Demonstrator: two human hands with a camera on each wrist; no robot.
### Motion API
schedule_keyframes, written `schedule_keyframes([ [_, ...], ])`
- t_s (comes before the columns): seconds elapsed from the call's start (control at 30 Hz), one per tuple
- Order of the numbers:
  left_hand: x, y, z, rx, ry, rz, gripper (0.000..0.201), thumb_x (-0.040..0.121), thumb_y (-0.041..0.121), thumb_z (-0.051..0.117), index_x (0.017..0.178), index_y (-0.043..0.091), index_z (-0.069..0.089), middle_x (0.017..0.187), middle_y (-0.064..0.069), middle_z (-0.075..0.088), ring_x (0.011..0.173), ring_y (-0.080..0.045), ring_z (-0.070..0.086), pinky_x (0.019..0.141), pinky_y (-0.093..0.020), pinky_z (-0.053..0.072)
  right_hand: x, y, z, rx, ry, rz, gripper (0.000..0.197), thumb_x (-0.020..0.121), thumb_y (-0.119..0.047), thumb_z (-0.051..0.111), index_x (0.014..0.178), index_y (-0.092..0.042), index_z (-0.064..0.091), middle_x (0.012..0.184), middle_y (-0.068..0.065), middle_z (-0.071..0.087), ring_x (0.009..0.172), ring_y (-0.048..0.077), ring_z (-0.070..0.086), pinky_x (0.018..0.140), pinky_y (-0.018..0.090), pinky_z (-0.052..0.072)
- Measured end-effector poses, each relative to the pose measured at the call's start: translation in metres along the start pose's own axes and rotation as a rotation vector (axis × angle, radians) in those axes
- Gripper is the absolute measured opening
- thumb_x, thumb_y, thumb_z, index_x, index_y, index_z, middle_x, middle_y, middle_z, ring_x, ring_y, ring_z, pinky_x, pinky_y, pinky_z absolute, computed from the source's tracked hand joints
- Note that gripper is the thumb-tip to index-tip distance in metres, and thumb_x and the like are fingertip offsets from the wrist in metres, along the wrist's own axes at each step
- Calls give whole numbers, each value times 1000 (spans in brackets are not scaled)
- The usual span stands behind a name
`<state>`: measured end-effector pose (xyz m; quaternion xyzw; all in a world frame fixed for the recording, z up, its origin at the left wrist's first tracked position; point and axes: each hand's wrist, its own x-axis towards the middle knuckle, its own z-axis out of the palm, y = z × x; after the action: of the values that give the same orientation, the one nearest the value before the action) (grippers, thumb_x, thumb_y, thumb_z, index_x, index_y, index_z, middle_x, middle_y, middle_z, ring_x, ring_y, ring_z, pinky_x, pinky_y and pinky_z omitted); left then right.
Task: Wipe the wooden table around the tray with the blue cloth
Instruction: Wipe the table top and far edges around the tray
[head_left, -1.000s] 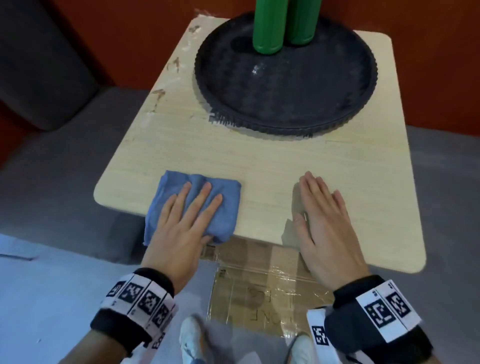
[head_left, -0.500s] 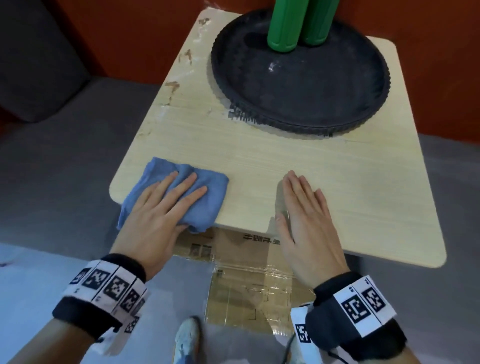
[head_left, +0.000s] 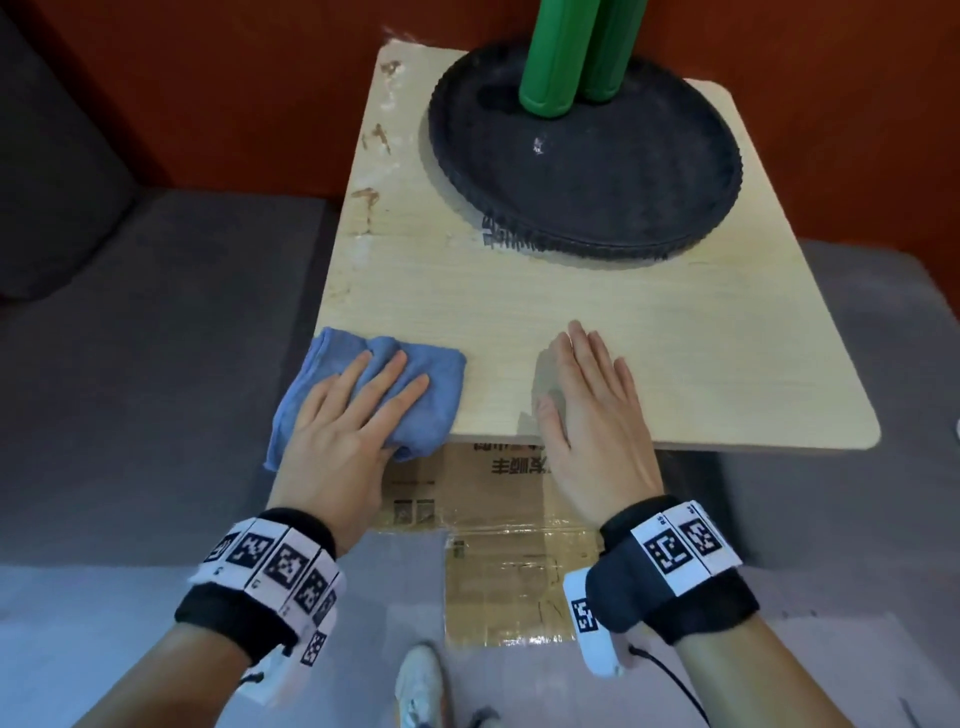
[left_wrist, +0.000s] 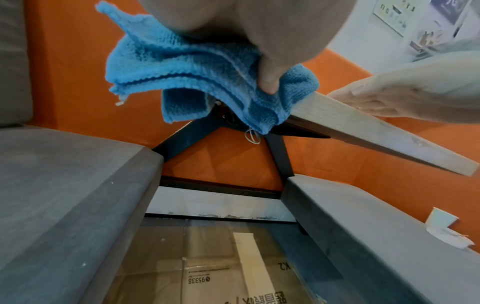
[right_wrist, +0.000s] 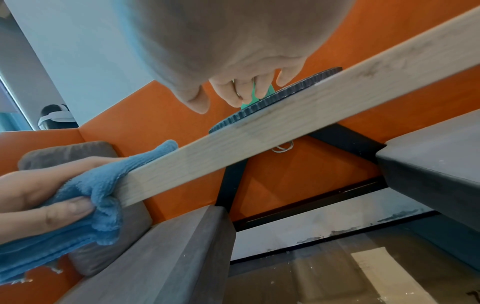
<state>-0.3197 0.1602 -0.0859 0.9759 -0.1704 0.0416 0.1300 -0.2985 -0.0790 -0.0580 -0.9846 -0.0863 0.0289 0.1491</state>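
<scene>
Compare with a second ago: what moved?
The left hand slid the blue cloth left along the wooden table's near edge to the corner, where it overhangs. The right hand stays flat; tray and green bottles unmoved.

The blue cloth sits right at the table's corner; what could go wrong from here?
The blue cloth overhangs the wooden table edge, so it might slip off under the left hand. Wiping toward the stains could nudge the black tray and topple the upright green bottles.
</scene>
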Motion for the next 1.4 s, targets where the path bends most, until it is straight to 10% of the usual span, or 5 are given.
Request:
schedule_keyframes([
  [0.77, 78, -75, -22, -828, -176, -189, 59, 101, 9, 38, 152, 25, 14, 156, 14, -19, 145, -10, -17, 117, -22, 8, 11, -112, 42, -20, 96, 233, 64, 95, -43, 10, 153, -16, 1, 161, -4, -6, 146, 6, -9, 119, 29, -4],
  [0.9, 37, -71, -19, -1052, -198, -255, 63, 101, 3, 31, 150, 28, 1, 154, 15, -24, 126, 22, 19, 68, 16, 21, 23, -127, 39, -3, 139, 299, 64, 95, -40, 15, 153, -15, 4, 160, -5, -3, 146, 5, -6, 119, 29, -3],
  [1.07, 67, -86, -17, -1190, -216, -245, 66, 102, 19, 35, 150, 35, -8, 155, 18, -11, 77, 16, 50, 61, 7, 33, 34, -141, 41, 12, 138, 335, 60, 99, -37, 20, 153, -16, 3, 159, -7, -5, 146, 4, -7, 119, 28, -3],
  [1.27, 136, -114, -2, -946, -217, -245, 73, 99, 22, 42, 151, 33, -9, 159, 6, -15, 139, -24, 31, 109, -40, 37, 44, -156, 44, 5, 119, 392, 59, 101, -34, 25, 153, -16, 4, 160, -6, -3, 146, 5, -6, 119, 28, -2],
  [1.4, 93, -101, -10, -784, -305, -146, 82, 96, 6, 40, 149, 27, -19, 150, -1, -40, 143, -33, 19, 97, -41, 46, 49, -163, 42, -2, 122, 388, 62, 96, -37, 21, 153, -18, 3, 160, -7, -3, 145, 2, -6, 119, 26, -3],
])
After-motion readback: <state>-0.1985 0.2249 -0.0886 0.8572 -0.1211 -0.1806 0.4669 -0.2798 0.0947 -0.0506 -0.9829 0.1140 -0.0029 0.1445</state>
